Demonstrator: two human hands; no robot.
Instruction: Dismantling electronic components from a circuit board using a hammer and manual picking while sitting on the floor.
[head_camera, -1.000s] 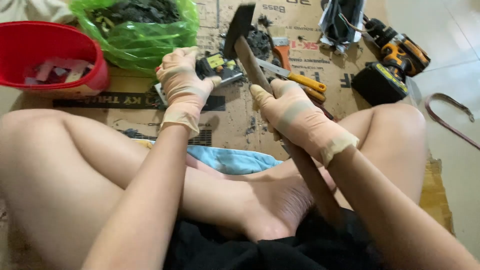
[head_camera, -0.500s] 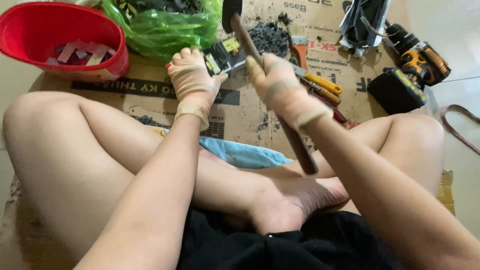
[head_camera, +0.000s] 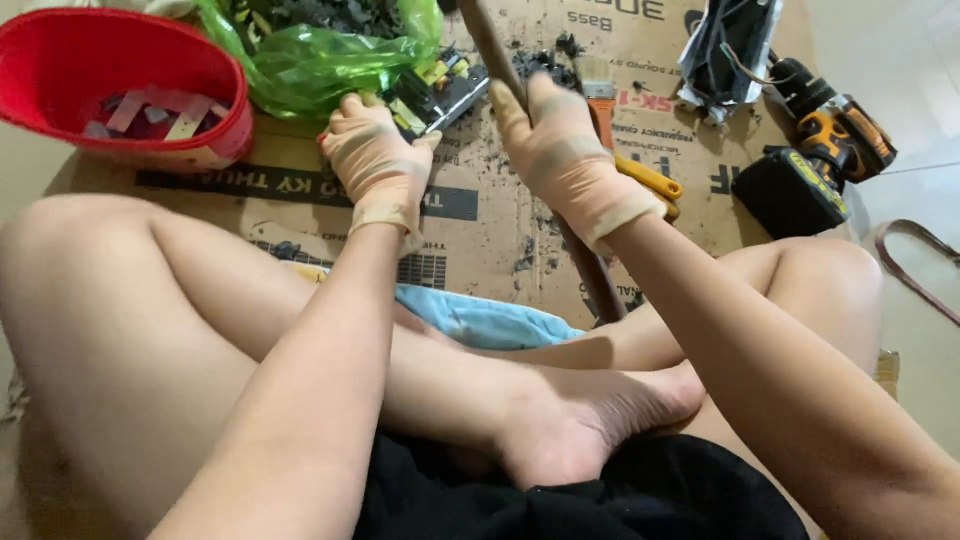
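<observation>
The gloved right hand (head_camera: 560, 150) has its fingers curled tight around a long brown wooden handle (head_camera: 590, 270), which runs from the near side by the right thigh up and away past the top edge of the view; its far end is out of sight. The wrist is bent back a little and the forearm comes in from the near right, lifted above the flat brown cardboard sheet (head_camera: 500, 230). The gloved left hand (head_camera: 375, 160) lies palm down with its fingers bent and close together, pressing on a small black circuit board with yellow parts (head_camera: 435, 90) at the far middle of the cardboard; the forearm reaches straight out from the near centre. The board sits just beside a crumpled green plastic bag of dark scrap (head_camera: 320, 50), and a round red plastic basin (head_camera: 200, 135) stands to the far left. To the right of the handle lie orange-handled pliers (head_camera: 645, 180), and farther right an orange and black cordless drill (head_camera: 830, 130). Bare cardboard lies open between the two hands and the crossed legs.
</observation>
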